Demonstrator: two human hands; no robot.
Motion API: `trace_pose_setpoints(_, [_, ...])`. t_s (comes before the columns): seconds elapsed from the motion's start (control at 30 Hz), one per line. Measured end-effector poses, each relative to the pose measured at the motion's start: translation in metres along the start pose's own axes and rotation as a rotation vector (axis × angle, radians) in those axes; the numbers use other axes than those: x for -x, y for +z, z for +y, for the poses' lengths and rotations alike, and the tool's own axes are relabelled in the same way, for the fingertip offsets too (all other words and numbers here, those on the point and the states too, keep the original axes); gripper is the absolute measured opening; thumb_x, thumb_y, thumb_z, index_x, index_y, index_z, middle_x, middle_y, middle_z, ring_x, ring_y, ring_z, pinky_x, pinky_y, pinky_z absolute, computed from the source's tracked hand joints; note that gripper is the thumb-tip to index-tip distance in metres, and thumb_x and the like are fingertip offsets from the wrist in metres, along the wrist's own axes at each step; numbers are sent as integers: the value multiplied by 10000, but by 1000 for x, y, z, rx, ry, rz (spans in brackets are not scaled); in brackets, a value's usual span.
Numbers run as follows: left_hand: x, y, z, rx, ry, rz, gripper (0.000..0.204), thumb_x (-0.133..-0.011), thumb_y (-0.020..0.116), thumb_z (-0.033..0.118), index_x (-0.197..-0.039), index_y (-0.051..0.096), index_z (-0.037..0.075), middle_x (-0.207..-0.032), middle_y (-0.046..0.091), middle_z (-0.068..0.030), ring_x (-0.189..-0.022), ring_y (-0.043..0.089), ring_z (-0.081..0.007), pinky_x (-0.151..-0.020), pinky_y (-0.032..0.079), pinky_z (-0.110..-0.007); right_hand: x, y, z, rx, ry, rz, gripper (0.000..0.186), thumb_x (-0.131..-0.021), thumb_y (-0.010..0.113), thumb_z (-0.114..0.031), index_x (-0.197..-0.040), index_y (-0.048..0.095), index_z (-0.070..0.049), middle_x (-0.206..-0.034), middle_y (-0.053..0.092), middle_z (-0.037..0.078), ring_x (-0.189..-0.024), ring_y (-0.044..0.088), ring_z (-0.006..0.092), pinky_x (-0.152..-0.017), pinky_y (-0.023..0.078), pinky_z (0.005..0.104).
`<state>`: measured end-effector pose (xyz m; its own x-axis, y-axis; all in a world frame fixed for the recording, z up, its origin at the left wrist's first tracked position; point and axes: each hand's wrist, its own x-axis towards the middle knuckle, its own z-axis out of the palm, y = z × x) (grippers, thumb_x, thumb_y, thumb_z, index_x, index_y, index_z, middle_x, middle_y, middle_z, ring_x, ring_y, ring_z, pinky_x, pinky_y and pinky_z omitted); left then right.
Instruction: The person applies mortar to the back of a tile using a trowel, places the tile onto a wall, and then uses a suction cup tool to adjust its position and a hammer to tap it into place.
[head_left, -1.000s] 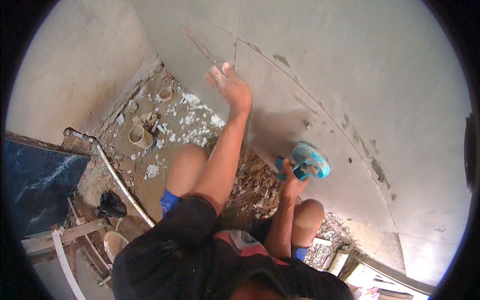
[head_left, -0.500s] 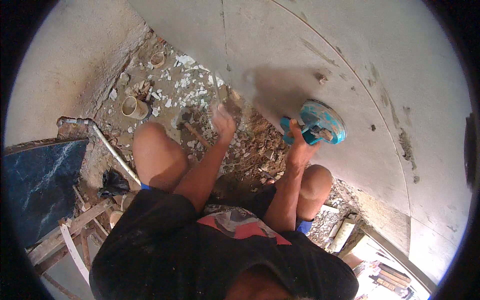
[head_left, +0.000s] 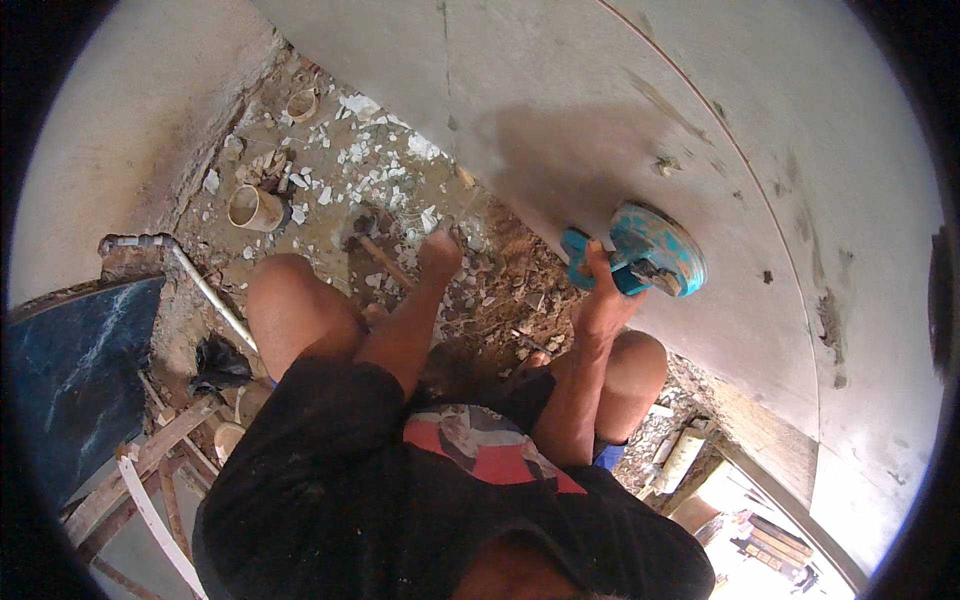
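My right hand (head_left: 608, 298) is closed around the grip of a scuffed teal suction-cup lifter (head_left: 655, 240), whose round disc is at the large grey wall panel (head_left: 560, 165). Whether the disc touches the panel I cannot tell. My left hand (head_left: 440, 255) is a fist above the rubble, in front of my left knee. What it holds, if anything, is too thin and blurred to name. Beside that hand, a wooden-handled hammer (head_left: 385, 262) lies on the ground, its head dusty.
Broken white chips (head_left: 375, 155) and loose soil cover the ground. A pale bucket (head_left: 255, 208) and a smaller pot (head_left: 302, 105) stand at the far left. A white pipe (head_left: 212, 298) runs beside a dark marbled slab (head_left: 85, 370). Timber pieces (head_left: 150, 460) lie at lower left.
My left hand has moved down and nearer to me; the thin blurred item that stuck out ahead of it no longer shows plainly. My right hand keeps hold of the suction-cup lifter. The view has shifted slightly.
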<state>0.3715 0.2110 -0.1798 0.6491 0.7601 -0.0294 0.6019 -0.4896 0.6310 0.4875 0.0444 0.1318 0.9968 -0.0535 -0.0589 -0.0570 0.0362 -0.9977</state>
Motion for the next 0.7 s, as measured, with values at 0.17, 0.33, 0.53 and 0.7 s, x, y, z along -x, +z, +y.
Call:
trace_pose_setpoints(0.17, [-9, -6, 16, -154, -124, -48, 338, -882, 607, 289, -1084, 626, 19, -851, 664, -222, -810, 660, -413, -707, 529, -486, 2, -2, -1, 49, 20, -33, 265, -734, 764, -104, -900, 577, -17, -714, 593, 51, -637, 541, 146, -636, 423, 314])
trace_pose_setpoints(0.33, [-11, -2, 7, -84, -79, -32, 354, -889, 584, 354, -1024, 638, 31, -845, 661, -215, -790, 661, -412, -711, 533, -483, 3, 1, -7, 71, 25, -50, 236, -744, 744, -87, -901, 579, -28, -721, 588, 47, -644, 535, 144, -647, 421, 315])
trace_pose_setpoints(0.53, [-8, 3, 16, -177, -127, 121, 317, -854, 628, 350, -914, 641, 40, -727, 631, -166, -700, 651, -370, -639, 529, -462, 2, -1, 0, 63, 26, -51, 271, -747, 743, -82, -948, 569, -31, -768, 591, 48, -665, 545, 149, -666, 432, 319])
trace_pose_setpoints(0.7, [-15, 1, 32, -153, -300, 23, 321, -865, 611, 373, -938, 635, 61, -804, 630, -169, -771, 647, -369, -752, 516, -476, 2, 0, -1, 75, 39, -25, 290, -756, 744, -81, -975, 562, -29, -777, 591, 51, -673, 553, 154, -646, 438, 322])
